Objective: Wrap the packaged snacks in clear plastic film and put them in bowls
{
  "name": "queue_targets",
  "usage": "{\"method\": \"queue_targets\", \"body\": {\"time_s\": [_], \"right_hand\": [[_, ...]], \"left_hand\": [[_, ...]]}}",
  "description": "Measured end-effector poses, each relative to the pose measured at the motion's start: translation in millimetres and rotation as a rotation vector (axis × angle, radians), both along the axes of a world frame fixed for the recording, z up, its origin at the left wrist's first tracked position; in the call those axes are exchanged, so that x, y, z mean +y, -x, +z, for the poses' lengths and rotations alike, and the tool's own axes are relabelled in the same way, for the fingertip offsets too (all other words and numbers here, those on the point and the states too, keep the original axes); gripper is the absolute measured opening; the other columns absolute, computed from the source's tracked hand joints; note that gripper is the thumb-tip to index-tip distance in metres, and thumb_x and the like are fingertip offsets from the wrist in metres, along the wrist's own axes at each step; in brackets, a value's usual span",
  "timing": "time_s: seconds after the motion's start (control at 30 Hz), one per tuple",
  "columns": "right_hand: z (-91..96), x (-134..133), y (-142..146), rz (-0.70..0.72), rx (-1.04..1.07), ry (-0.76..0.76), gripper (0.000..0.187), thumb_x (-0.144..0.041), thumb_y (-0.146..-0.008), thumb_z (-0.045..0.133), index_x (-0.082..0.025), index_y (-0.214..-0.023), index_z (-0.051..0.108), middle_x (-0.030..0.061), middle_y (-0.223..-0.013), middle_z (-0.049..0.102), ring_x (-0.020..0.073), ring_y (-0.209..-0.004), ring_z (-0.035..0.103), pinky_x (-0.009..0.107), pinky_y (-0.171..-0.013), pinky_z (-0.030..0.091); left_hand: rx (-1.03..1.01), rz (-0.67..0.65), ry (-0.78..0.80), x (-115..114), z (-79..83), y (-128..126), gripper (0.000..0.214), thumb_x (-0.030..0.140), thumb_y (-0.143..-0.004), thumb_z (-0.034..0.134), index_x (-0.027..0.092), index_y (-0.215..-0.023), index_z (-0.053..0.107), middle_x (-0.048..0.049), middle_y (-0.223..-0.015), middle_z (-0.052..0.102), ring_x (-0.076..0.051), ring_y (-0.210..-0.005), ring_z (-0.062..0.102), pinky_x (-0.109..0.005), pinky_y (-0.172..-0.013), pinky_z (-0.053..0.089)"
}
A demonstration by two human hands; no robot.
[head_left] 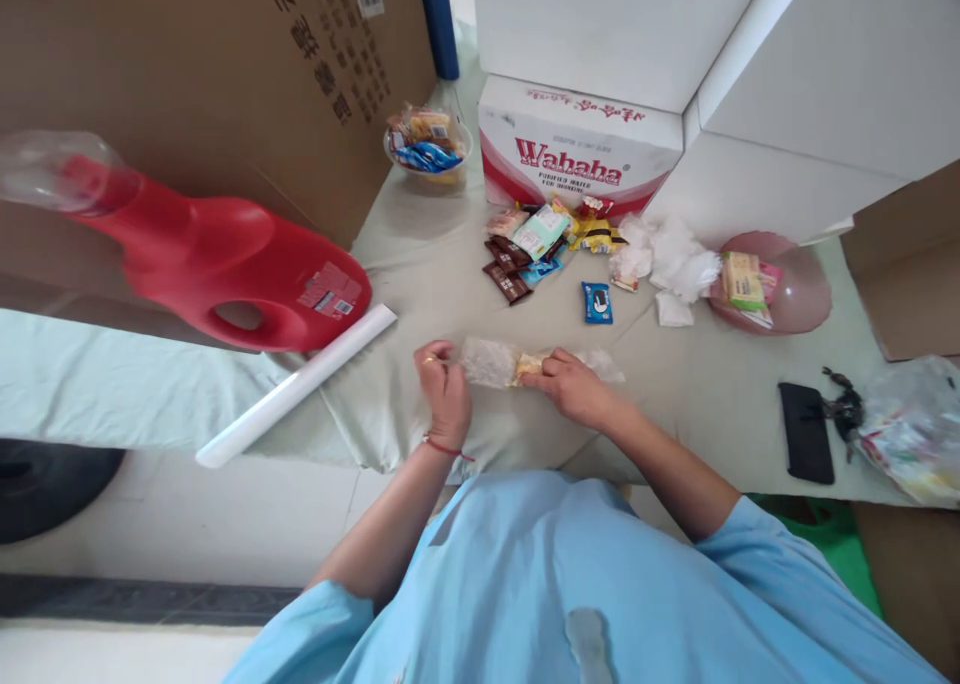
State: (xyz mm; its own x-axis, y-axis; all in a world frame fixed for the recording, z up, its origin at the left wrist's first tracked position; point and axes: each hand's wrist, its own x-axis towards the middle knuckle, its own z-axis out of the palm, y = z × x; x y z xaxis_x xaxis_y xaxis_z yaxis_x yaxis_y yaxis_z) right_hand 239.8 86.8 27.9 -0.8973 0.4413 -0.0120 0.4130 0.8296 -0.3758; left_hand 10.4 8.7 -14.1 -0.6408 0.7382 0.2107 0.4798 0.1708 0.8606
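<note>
A clear plastic snack bag (495, 362) with a yellowish piece inside lies on the pale cloth between my two hands. My left hand (444, 392) is closed, pinching the bag's left end. My right hand (571, 384) is closed on the bag's right part, fingers curled over it. Beyond my hands lies a pile of snack packets (529, 247), brown, teal and yellow, and a small blue packet (597, 302) on its own.
A red detergent jug (225, 264) lies on its side at left, a white roll (296, 384) beside it. A Wahaha carton (577, 154), a clear bowl of snacks (427, 144), white crumpled tissue (671, 254), a pink plate (795, 289), a black phone (805, 431) and a plastic bag (911, 429) surround the cloth.
</note>
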Motion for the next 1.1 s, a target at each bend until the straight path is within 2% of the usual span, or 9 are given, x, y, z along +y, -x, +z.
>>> {"method": "queue_targets", "body": {"time_s": [0.07, 0.2, 0.33, 0.43, 0.63, 0.7, 0.87, 0.97, 1.1], "right_hand": [[2.2, -0.9, 1.4, 0.002, -0.012, -0.012, 0.038, -0.015, -0.106, 0.051, -0.023, -0.135, 0.074, 0.0074, -0.086, 0.059, 0.0236, -0.089, 0.046, 0.035, -0.084, 0.042], [0.4, -2.0, -0.9, -0.005, -0.001, 0.001, 0.037, -0.016, -0.106, 0.051, -0.025, -0.132, 0.076, 0.0066, -0.085, 0.058, 0.0233, -0.090, 0.046, 0.034, -0.085, 0.042], [-6.1, -2.3, -2.6, -0.013, 0.018, 0.022, 0.035, -0.021, -0.108, 0.051, -0.027, -0.132, 0.076, 0.0063, -0.087, 0.059, 0.0231, -0.091, 0.048, 0.034, -0.086, 0.043], [-7.9, -4.1, -1.4, -0.009, 0.028, 0.050, 0.033, -0.021, -0.107, 0.052, -0.025, -0.128, 0.078, 0.0081, -0.091, 0.063, 0.0242, -0.095, 0.052, 0.036, -0.090, 0.045], [-3.4, -8.4, -19.1, 0.028, 0.232, 0.161, 0.025, -0.019, -0.100, 0.057, -0.020, -0.113, 0.078, 0.0126, -0.114, 0.070, 0.0272, -0.116, 0.057, 0.047, -0.107, 0.047], [-4.4, -8.6, -32.2, -0.109, 0.337, 0.173, 0.026, -0.022, -0.102, 0.054, -0.023, -0.117, 0.075, 0.0111, -0.112, 0.070, 0.0263, -0.114, 0.060, 0.048, -0.107, 0.048], [-18.1, -6.2, -56.6, -0.836, 0.243, -0.031, 0.044, -0.040, -0.092, 0.072, -0.017, -0.129, 0.070, 0.0215, -0.132, 0.059, 0.0393, -0.130, 0.049, 0.060, -0.114, 0.041], [-19.8, -1.7, -60.7, -0.817, 0.225, 0.052, 0.022, -0.031, -0.090, 0.071, -0.017, -0.106, 0.073, 0.0220, -0.137, 0.057, 0.0389, -0.135, 0.048, 0.055, -0.117, 0.040], [-1.3, 9.5, -45.3, -0.762, 0.287, 0.177, 0.018, -0.033, -0.099, 0.058, -0.020, -0.101, 0.070, 0.0112, -0.108, 0.068, 0.0244, -0.099, 0.066, 0.037, -0.091, 0.053]], "left_hand": [[-0.004, 0.061, 0.108, 8.0, 6.1, 6.8, 0.031, 0.037, -0.102, 0.041, 0.020, -0.120, 0.060, -0.0148, -0.132, 0.060, -0.027, -0.130, 0.054, -0.049, -0.118, 0.041], [0.162, -0.192, 0.409, 13.8, 23.3, 1.7, 0.030, 0.045, -0.089, 0.065, 0.019, -0.104, 0.069, -0.0191, -0.152, 0.052, -0.042, -0.155, 0.031, -0.061, -0.127, 0.027], [0.139, -0.339, 0.372, 5.8, 43.3, -12.8, 0.011, 0.031, -0.082, 0.065, 0.021, -0.086, 0.066, -0.0109, -0.109, 0.068, -0.029, -0.110, 0.066, -0.045, -0.102, 0.054], [0.054, -0.448, 0.303, 5.7, 54.9, -30.5, 0.007, 0.026, -0.087, 0.060, 0.022, -0.085, 0.065, -0.0022, -0.085, 0.067, -0.019, -0.080, 0.066, -0.033, -0.080, 0.057], [0.271, -0.672, 0.216, 12.9, 51.8, -67.7, 0.029, 0.021, -0.100, 0.047, 0.018, -0.110, 0.074, -0.0111, -0.118, 0.075, -0.024, -0.114, 0.067, -0.042, -0.107, 0.054], [0.445, -0.701, 0.230, 7.2, 45.9, -74.2, 0.035, 0.020, -0.099, 0.049, 0.015, -0.125, 0.070, -0.0149, -0.134, 0.071, -0.028, -0.128, 0.061, -0.047, -0.113, 0.049], [0.704, -0.706, 0.344, -11.8, 31.5, -83.5, 0.058, 0.013, -0.094, 0.050, 0.011, -0.152, 0.052, -0.0203, -0.162, 0.051, -0.033, -0.146, 0.050, -0.047, -0.113, 0.046], [0.760, -0.722, 0.359, -15.0, 25.7, -83.5, 0.058, 0.011, -0.096, 0.045, 0.011, -0.154, 0.050, -0.0203, -0.164, 0.049, -0.032, -0.147, 0.050, -0.046, -0.115, 0.044], [0.814, -0.768, 0.327, -14.7, 21.9, -80.6, 0.058, 0.009, -0.097, 0.042, 0.008, -0.155, 0.049, -0.0216, -0.164, 0.048, -0.031, -0.151, 0.047, -0.045, -0.116, 0.044]]}}
